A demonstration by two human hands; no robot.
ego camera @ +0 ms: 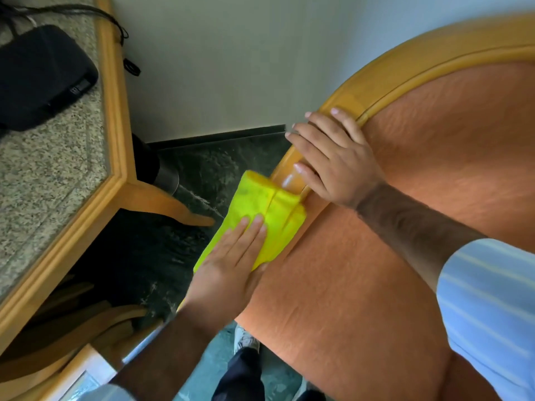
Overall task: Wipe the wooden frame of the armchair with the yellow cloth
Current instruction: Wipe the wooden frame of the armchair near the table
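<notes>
The armchair has a curved light wooden frame around orange upholstery. A folded yellow cloth is draped over the frame's left edge. My left hand lies flat on the cloth, fingers together, thumb under its lower edge, pressing it against the frame. My right hand rests higher up on the bare frame, fingers curled over the wood. The frame under the cloth is hidden.
A wooden table with a speckled stone top stands close on the left, carrying a black device and cables. Dark green marbled floor and a pale wall lie behind. My shoe is below the chair.
</notes>
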